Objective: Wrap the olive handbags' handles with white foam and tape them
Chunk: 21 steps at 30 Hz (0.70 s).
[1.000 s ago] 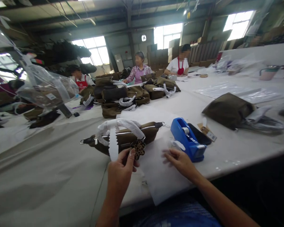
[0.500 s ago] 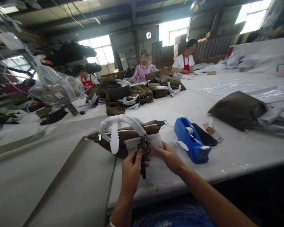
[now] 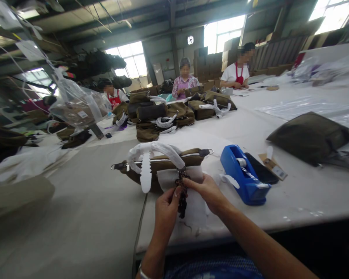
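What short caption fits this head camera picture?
Both hands, left hand and right hand, fold white tissue around a bag's dangling charm.

The dark charm (image 3: pixel 181 193) hanging at centre frame is partly covered by the left hand (image 3: pixel 165 211) and right hand (image 3: pixel 208 192); its pattern cannot be made out. The olive bag (image 3: pixel 310 136) at right is cut off by the frame edge. The tape dispenser (image 3: pixel 244 174) label is too small to read. Faces at the far bench (image 3: pixel 279 104) are blurred. The clear bag (image 3: pixel 78 104) at upper left hides its contents behind glare.
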Available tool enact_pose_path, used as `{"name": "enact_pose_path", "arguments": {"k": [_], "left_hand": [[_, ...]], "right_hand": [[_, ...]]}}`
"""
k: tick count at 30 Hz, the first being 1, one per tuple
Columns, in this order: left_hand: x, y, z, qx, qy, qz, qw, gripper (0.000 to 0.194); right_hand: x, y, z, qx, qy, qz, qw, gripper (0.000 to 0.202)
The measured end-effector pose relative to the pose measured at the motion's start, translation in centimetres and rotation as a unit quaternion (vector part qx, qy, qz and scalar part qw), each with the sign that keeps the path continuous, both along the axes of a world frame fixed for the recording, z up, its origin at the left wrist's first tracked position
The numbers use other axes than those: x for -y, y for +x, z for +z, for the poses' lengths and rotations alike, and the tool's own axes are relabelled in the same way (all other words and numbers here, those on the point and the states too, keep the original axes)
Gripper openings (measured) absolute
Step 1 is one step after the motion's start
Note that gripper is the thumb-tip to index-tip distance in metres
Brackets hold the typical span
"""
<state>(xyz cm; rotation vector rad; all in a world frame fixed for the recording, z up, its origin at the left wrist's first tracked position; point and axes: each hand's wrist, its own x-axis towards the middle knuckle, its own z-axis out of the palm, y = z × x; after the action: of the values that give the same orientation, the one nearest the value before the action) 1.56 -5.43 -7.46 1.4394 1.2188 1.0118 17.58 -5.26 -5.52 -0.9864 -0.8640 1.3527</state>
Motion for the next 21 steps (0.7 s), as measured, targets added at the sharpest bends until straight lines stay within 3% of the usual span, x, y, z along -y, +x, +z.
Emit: {"name": "enact_pose_path", "arguments": {"k": [3, 7, 8, 10, 12, 14, 21], "left_hand": [[0.4, -1.4, -0.1, -0.053, 0.04, 0.03, 0.997, 0.048], [0.0, -3.5, 0.0, -0.025, 0.092, 0.231, 0.968, 0.049], [-0.3, -3.7, 0.1, 0.004, 0.075, 0.226, 0.971, 0.053], [-0.9, -3.7, 0.5, 0.091, -0.003, 0.127, 0.988, 0.059], [-1.4, -3.0, 0.9, 0.165, -0.085, 0.01, 0.983, 0.065], [-1.6, -2.0, 1.5, 0.178, -0.116, -0.039, 0.976, 0.066], [-1.7, 1.0, 1.8, 0.073, -0.04, 0.059, 0.995, 0.05]], "right_hand": [[-0.2, 0.2, 0.3, -0.005, 0.002, -0.004, 1.0, 0.045], [-0.5, 0.7, 0.5, -0.023, -0.002, 0.014, 1.0, 0.046], [-0.6, 0.8, 0.5, -0.022, -0.005, 0.022, 1.0, 0.046], [-0.7, 0.9, 0.4, -0.02, -0.01, 0.028, 0.999, 0.047], [-0.8, 0.9, 0.2, -0.02, -0.013, 0.026, 0.999, 0.048], [-0.9, 0.8, 0.0, -0.015, -0.01, 0.026, 1.0, 0.049], [-0.7, 1.0, 0.2, 0.037, 0.009, -0.01, 0.999, 0.043]]}}
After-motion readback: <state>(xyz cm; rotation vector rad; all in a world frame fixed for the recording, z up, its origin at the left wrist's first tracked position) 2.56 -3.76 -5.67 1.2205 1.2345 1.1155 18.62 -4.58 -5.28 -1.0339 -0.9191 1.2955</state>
